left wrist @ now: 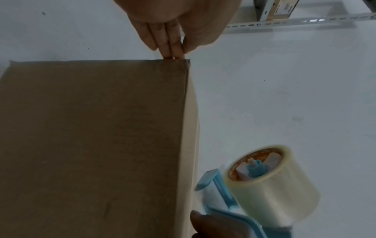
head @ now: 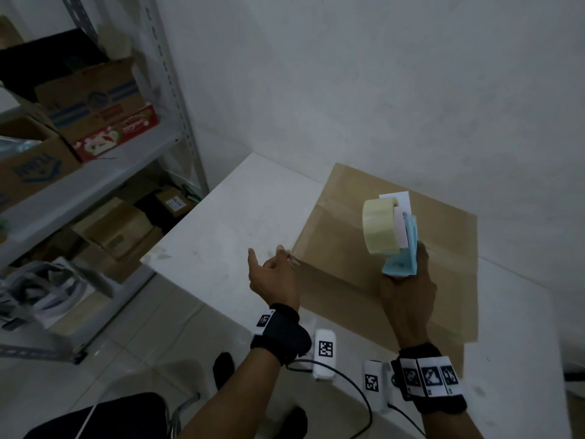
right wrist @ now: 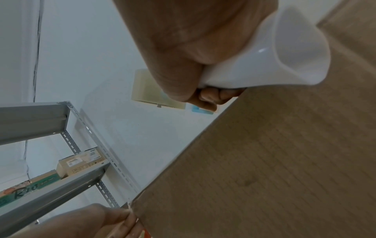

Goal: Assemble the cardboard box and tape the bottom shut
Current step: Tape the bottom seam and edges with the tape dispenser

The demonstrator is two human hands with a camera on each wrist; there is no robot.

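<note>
A flattened brown cardboard box point(head: 443, 248) lies on the white table point(head: 221, 223). My right hand point(head: 405, 286) grips the handle of a blue and white tape dispenser point(head: 400, 264) and holds it upright above the cardboard, its pale tape roll point(head: 380, 226) on top. My left hand point(head: 286, 256) is at the cardboard's near-left corner. There its fingers point(left wrist: 173, 51) and thumb pinch a thin pale strip that looks like the tape's free end. A pale band point(left wrist: 192, 128) runs along the cardboard's edge point(left wrist: 186, 96) towards the dispenser point(left wrist: 219, 198). The right wrist view shows the white handle point(right wrist: 274, 56) in my fist.
A grey metal shelf rack point(head: 95, 172) full of cardboard boxes stands to the left of the table. Two white marker blocks point(head: 324, 353) with cables sit at the table's near edge. A white wall closes the far side. A dark seat point(head: 110, 416) is below.
</note>
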